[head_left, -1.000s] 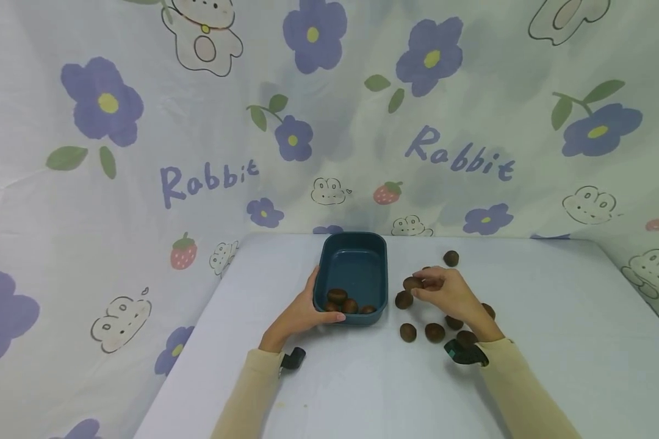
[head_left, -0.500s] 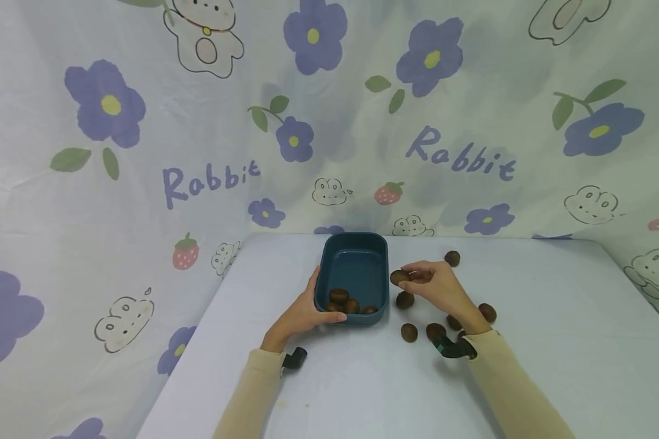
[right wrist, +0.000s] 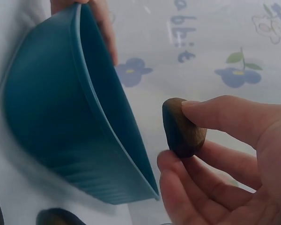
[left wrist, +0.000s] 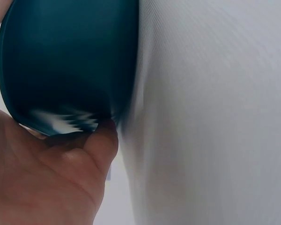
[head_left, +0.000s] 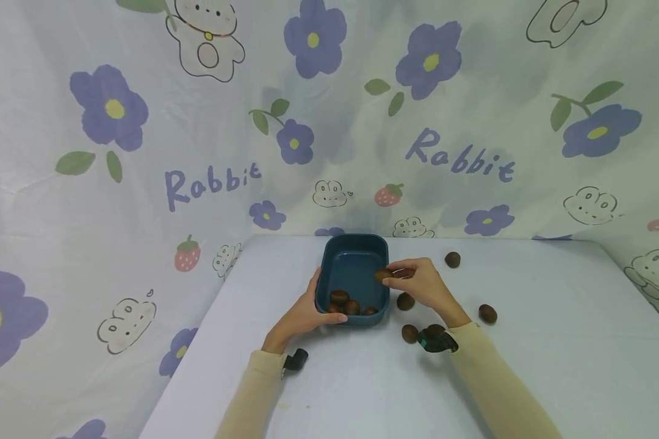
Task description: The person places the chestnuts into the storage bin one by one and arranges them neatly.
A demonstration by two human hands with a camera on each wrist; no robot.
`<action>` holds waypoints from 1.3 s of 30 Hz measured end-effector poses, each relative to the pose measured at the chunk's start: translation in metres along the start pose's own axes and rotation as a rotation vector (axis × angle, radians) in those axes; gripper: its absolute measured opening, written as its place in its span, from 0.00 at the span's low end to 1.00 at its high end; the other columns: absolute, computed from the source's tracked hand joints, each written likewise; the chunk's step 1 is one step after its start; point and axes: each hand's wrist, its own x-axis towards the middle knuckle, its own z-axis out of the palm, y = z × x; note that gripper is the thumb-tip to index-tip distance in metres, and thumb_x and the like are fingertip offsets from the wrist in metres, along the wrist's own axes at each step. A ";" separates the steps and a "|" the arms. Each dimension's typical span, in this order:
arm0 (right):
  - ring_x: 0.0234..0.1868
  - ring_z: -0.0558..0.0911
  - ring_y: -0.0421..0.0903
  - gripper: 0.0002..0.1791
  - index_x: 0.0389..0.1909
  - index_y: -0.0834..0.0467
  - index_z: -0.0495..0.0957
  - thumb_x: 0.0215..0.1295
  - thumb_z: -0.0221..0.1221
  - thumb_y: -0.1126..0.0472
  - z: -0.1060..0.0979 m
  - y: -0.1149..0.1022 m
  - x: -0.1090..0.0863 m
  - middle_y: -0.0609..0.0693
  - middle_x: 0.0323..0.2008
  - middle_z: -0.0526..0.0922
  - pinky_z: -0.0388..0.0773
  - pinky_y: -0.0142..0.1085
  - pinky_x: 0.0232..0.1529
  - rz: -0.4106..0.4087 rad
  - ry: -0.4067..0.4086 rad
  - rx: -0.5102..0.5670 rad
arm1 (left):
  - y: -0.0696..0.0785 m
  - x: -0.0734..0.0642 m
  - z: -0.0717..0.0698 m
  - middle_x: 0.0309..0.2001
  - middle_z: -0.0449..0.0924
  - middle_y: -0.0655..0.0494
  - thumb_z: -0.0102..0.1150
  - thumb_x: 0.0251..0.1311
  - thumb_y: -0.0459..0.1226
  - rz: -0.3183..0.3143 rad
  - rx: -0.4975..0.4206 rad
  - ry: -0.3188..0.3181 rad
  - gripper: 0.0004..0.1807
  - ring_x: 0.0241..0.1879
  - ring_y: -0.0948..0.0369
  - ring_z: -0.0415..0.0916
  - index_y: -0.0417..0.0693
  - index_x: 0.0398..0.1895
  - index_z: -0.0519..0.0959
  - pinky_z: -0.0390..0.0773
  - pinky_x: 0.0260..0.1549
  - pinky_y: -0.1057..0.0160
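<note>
A deep blue-green rectangular container (head_left: 356, 262) stands on the table, with several brown kiwis (head_left: 339, 297) at its near end. My left hand (head_left: 303, 312) grips its left side, the thumb lying along the near rim. Between the thumb and fingers of my right hand (head_left: 424, 285) is a brown oval kiwi (head_left: 382, 276), held over the container's right rim in the head view. The right wrist view shows this kiwi (right wrist: 189, 133) pinched beside the container's open top. In the left wrist view the left hand (left wrist: 61, 168) holds the container's wall (left wrist: 70, 56).
Loose kiwis lie right of the container: one (head_left: 406, 301) by its side, another (head_left: 409, 333) nearer, one (head_left: 487, 314) farther right and one (head_left: 453, 260) at the back. The right wrist's black camera (head_left: 438, 341) partly covers another. A patterned cloth (head_left: 329, 122) hangs behind the table.
My right hand has moved left with the kiwi, from above the loose kiwis to over the container's right rim. The left hand keeps its grip on the container.
</note>
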 end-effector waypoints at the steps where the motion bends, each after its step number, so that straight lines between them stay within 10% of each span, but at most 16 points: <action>1: 0.48 0.89 0.55 0.21 0.54 0.66 0.85 0.62 0.72 0.60 0.002 -0.001 0.001 0.63 0.49 0.89 0.88 0.40 0.46 0.001 -0.003 -0.007 | 0.000 0.000 0.000 0.85 0.43 0.51 0.81 0.46 0.59 0.005 -0.006 -0.002 0.75 0.81 0.46 0.53 0.66 0.85 0.31 0.58 0.75 0.33; 28: 0.28 0.75 0.42 0.18 0.48 0.62 0.88 0.58 0.75 0.58 0.042 0.000 0.020 0.54 0.40 0.89 0.72 0.32 0.26 -0.017 -0.094 -0.249 | 0.001 0.000 0.000 0.84 0.49 0.50 0.79 0.46 0.61 0.026 -0.004 -0.015 0.76 0.80 0.48 0.57 0.63 0.85 0.30 0.59 0.75 0.35; 39: 0.45 0.86 0.51 0.13 0.40 0.59 0.91 0.55 0.77 0.60 0.053 0.002 0.025 0.53 0.42 0.91 0.83 0.48 0.47 -0.095 -0.086 -0.417 | 0.000 0.000 0.000 0.85 0.46 0.50 0.80 0.46 0.61 0.022 0.002 -0.007 0.76 0.81 0.46 0.54 0.63 0.85 0.30 0.58 0.76 0.34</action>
